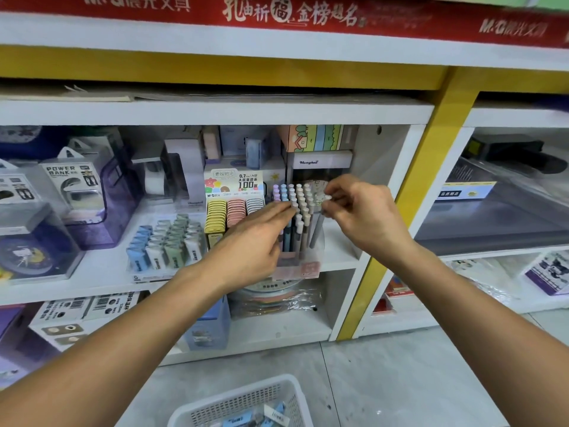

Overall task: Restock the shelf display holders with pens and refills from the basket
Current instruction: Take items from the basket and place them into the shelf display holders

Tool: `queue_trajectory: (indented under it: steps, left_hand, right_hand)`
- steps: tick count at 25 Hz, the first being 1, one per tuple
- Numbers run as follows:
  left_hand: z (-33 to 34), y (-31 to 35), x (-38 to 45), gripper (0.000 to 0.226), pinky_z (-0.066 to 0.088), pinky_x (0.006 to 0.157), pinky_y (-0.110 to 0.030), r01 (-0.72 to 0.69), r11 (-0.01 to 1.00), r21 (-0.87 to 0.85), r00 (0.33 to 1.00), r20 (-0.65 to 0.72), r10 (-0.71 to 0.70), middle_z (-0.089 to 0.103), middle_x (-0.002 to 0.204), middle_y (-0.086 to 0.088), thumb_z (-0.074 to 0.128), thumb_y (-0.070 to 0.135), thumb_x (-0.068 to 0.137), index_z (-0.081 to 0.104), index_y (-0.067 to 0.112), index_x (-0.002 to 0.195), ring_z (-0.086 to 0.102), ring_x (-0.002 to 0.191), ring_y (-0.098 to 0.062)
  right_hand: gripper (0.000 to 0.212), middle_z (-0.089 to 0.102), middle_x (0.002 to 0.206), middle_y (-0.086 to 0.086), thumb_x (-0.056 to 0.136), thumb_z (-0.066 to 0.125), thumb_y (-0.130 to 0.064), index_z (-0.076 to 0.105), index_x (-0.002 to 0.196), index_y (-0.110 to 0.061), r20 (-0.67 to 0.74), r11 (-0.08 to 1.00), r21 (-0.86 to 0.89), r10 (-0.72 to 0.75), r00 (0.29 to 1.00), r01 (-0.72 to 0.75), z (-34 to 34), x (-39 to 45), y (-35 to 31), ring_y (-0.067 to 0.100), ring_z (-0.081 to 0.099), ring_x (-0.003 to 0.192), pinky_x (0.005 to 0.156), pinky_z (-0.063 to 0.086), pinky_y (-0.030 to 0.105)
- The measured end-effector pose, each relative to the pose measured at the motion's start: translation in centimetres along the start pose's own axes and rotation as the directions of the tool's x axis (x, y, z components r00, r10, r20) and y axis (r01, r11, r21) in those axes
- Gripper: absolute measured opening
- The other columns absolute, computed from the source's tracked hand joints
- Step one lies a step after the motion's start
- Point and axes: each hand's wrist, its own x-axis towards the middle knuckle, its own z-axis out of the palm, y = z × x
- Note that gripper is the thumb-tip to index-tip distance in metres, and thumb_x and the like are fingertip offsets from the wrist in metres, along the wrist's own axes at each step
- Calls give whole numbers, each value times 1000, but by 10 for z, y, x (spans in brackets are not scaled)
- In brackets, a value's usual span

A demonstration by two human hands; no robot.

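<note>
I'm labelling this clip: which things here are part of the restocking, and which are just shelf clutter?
In the job: clear pen holder, grey pen pinched by right hand, left hand on the pens, white basket.
Lying about: power bank boxes, lead refill display.

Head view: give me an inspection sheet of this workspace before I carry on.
Surface: white shelf board carrying the displays.
Job's things: clear plastic pen holder with pastel-capped pens upright; grey pen at its right side; white mesh plastic basket on the floor, packets inside.
Clutter: boxed yellow, pink and grey lead refill cases; tray of blue, white and green erasers; power bank packs.
Grippers: left hand fingers straight, touching pen caps; right hand pinches the grey pen's top.
Cables: nothing seen.
Surroundings: yellow shelf post, grey floor.
</note>
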Motion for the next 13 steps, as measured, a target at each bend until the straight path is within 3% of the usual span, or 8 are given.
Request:
queue_trajectory:
  steps: [3,8,13]
  left_hand:
    - [1,-3,-1,69,10,123,-27,6,1000,8,1000,29,-7,15,165,4,44,9,94,20,21,157,10,151,-9]
    - [1,-1,1,68,11,122,-26,3,1000,16,1000,22,-3,16,165,4,44,10,93,21,19,156,11,151,-10]
    - [1,0,1,69,12,122,-26,3,1000,14,1000,18,-3,17,164,4,44,8,91,23,17,156,13,150,-10]
  right_hand:
    - [13,70,80,-14,91,72,-21,64,99,-26,-7,1000,12,12,1000,-12,5,-1,4,-4,68,77,74,58,19]
    - [10,73,81,-6,90,72,-19,63,92,-22,48,1000,-3,-10,999,10,11,-1,3,7,71,77,73,60,33]
    - [10,71,76,-7,89,72,-13,68,82,-19,121,999,-13,-29,992,31,8,3,3,4,68,73,70,59,34]
